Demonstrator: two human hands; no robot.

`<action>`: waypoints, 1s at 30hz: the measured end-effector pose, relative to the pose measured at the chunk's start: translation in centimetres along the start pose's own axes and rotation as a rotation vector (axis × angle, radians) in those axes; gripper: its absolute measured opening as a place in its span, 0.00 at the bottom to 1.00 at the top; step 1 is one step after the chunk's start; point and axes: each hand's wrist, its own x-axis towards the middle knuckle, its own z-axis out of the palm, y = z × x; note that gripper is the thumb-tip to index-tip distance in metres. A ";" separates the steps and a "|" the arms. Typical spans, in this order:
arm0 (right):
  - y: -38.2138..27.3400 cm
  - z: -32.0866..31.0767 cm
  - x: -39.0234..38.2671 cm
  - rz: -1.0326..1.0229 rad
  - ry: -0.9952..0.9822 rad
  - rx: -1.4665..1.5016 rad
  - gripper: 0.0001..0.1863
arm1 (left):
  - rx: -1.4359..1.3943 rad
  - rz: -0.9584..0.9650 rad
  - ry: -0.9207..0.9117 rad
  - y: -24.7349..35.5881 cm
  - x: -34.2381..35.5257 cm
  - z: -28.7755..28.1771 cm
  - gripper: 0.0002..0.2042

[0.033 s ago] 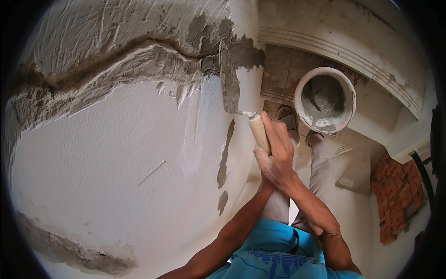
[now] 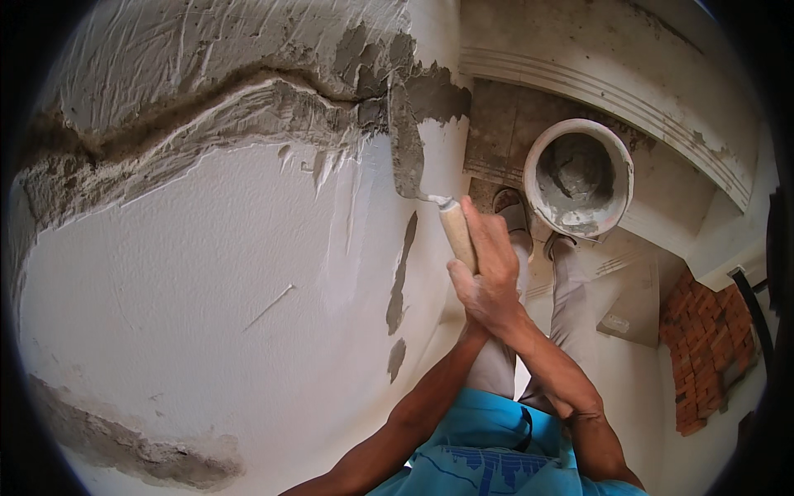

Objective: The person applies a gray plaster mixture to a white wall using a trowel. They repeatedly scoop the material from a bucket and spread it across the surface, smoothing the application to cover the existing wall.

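Observation:
My right hand (image 2: 490,269) is closed around the pale wooden handle of a trowel (image 2: 407,153). The long blade, smeared with grey mortar, rests against the wall at a wet mortar patch (image 2: 438,95). That patch lies at the right end of a rough chased groove (image 2: 215,99) in the plaster. My left forearm crosses below the right wrist; of my left hand (image 2: 474,329) only the wrist area shows, and its fingers are hidden behind the right hand.
A round white bucket (image 2: 620,207) with grey mortar inside stands on a step near my feet. Stair edges (image 2: 595,87) curve beyond it. Stacked red bricks (image 2: 703,347) are at the far right. Grey mortar streaks (image 2: 401,281) and a rough strip (image 2: 132,450) mark the white wall.
The trowel and my right hand have shifted very slightly up and to the left. Everything else looks the same.

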 end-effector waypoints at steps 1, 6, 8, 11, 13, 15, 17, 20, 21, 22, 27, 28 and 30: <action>-0.3 0.5 -0.1 0.007 -0.011 -0.005 0.45 | 0.005 -0.001 -0.002 0.0 -0.1 0.1 0.45; -1.2 2.0 -2.7 0.029 -0.042 0.016 0.45 | 0.037 0.015 -0.022 -0.6 0.0 0.9 0.45; -1.1 1.5 -3.5 0.019 -0.063 0.049 0.45 | 0.121 0.042 -0.005 -1.2 0.2 2.8 0.45; -1.0 0.5 -2.9 0.004 -0.030 -0.049 0.44 | 0.153 0.122 0.125 -1.4 0.8 4.9 0.44; -0.8 0.8 -2.0 0.011 -0.007 -0.013 0.44 | 0.072 0.146 0.309 -1.3 0.7 4.5 0.43; -1.3 1.3 -1.6 0.032 -0.001 0.026 0.44 | -0.010 0.175 0.492 -1.2 0.7 4.1 0.43; -2.4 1.8 -1.7 0.064 -0.029 0.087 0.45 | -0.013 0.070 0.263 -0.4 -0.4 1.0 0.43; -2.6 1.5 -2.7 0.037 -0.049 0.108 0.45 | -0.011 0.038 0.108 0.7 -1.5 -2.7 0.44; -2.8 1.2 -2.6 0.017 -0.060 0.108 0.45 | -0.010 0.039 0.092 0.7 -1.7 -2.8 0.44; -3.1 0.6 -2.6 -0.006 -0.076 0.108 0.45 | -0.050 0.027 0.098 0.0 -1.3 -1.5 0.44; -1.7 -0.6 -1.5 -0.053 -0.009 0.087 0.45 | 0.084 0.136 0.443 -1.8 1.7 6.7 0.47; -1.8 -0.2 -1.5 -0.036 -0.015 0.096 0.45 | 0.186 0.148 0.609 -2.8 2.1 8.7 0.48; -1.1 0.3 -1.5 0.009 -0.004 0.086 0.44 | 0.324 0.224 0.784 -3.9 3.8 10.5 0.48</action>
